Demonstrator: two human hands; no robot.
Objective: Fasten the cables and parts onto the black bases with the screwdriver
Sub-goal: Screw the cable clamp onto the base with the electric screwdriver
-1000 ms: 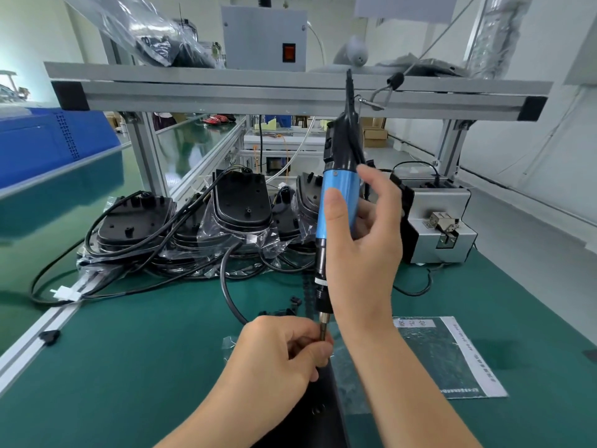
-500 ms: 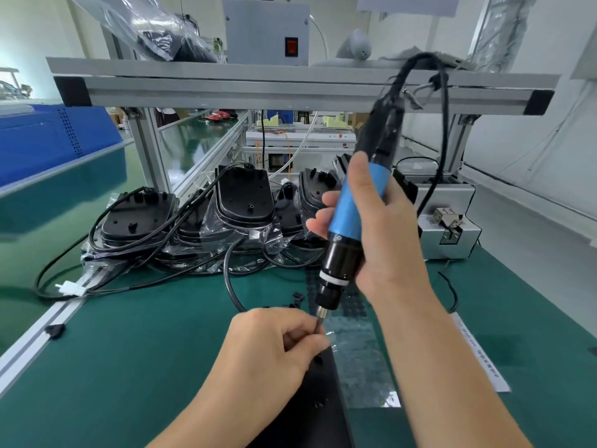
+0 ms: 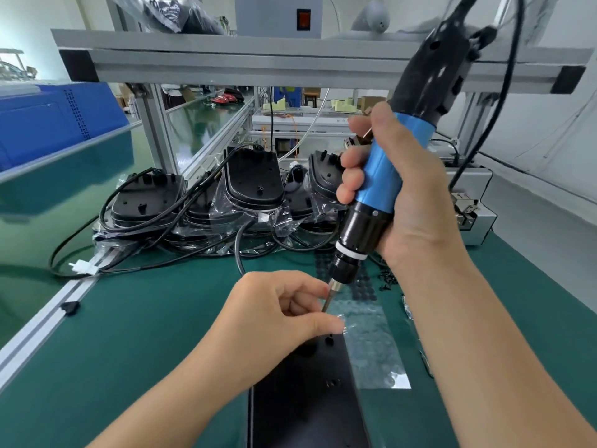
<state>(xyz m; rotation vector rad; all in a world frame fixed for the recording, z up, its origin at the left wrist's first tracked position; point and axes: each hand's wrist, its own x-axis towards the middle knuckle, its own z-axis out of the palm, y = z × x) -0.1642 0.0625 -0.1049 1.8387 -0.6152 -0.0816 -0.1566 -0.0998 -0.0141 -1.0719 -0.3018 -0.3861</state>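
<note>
Blue-and-black screwdriver (image 3: 384, 176), no legible writing, right hand (image 3: 410, 202).

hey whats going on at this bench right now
A person is screwing parts onto a black base lying on the green bench mat. The right hand grips a blue electric screwdriver, tilted, its bit angled down toward the base. The left hand pinches near the bit's tip. More black bases with cables are piled behind.
</note>
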